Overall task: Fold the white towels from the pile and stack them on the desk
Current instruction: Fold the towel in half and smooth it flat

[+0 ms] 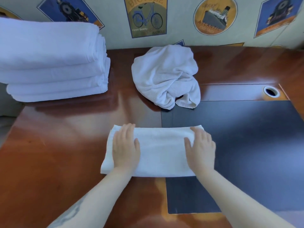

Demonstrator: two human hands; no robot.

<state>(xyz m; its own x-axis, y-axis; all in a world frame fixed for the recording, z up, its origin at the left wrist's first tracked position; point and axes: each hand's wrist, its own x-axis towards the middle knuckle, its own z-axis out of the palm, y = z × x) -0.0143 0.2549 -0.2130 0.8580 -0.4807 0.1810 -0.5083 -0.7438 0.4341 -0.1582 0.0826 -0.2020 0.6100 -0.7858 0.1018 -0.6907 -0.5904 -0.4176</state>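
A folded white towel (161,150) lies flat on the desk in front of me. My left hand (125,145) rests flat on its left part, fingers straight. My right hand (201,148) lies flat on its right end, fingers straight and reaching the far edge. Behind it, near the wall, sits a crumpled white towel (164,74). At the far left stands a stack of folded white towels (52,63), several high.
The desk (57,145) is glossy brown wood with a dark inset pad (246,145) on the right. A round cable hole (271,91) sits at the back right. The wall behind carries vintage posters (145,17).
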